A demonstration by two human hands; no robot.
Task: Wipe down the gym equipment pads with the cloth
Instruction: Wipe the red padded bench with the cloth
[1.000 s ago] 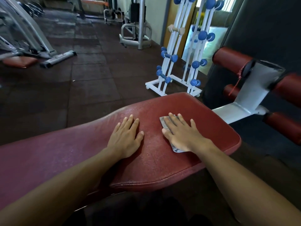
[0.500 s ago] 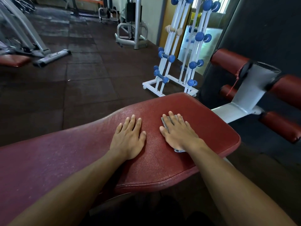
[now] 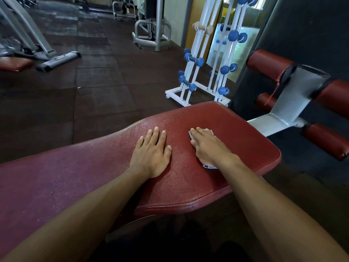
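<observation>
The right hand (image 3: 211, 146) lies flat with its fingers straight and together, pressing the cloth (image 3: 208, 166) down onto the red bench pad (image 3: 236, 133). Only small bits of the grey cloth show: a corner past the fingertips, a sliver beside the index finger, and a fold peeking out under the wrist; the palm covers the rest. The left hand (image 3: 151, 154) rests palm-down just beside it on the same surface, fingers extended and slightly spread, holding nothing, with a strip of bare pad between the two hands. Both forearms reach in from the lower edge of the head view. The pad is textured red vinyl with a stitched seam along its near edge; it is broad at the right end where the hands lie and runs off to the lower left, where it looks duller and more purplish. Beyond its right end a white metal frame (image 3: 287, 110) carries red roller pads (image 3: 268, 63), one of them with a torn end and a red strip hanging down. Behind the bench stands a white dumbbell rack (image 3: 196, 59) holding small blue dumbbells (image 3: 194, 60). The floor (image 3: 98, 82) is dark rubber tiling, and grey machine frames (image 3: 151, 35) stand farther back, with another at the upper left.
</observation>
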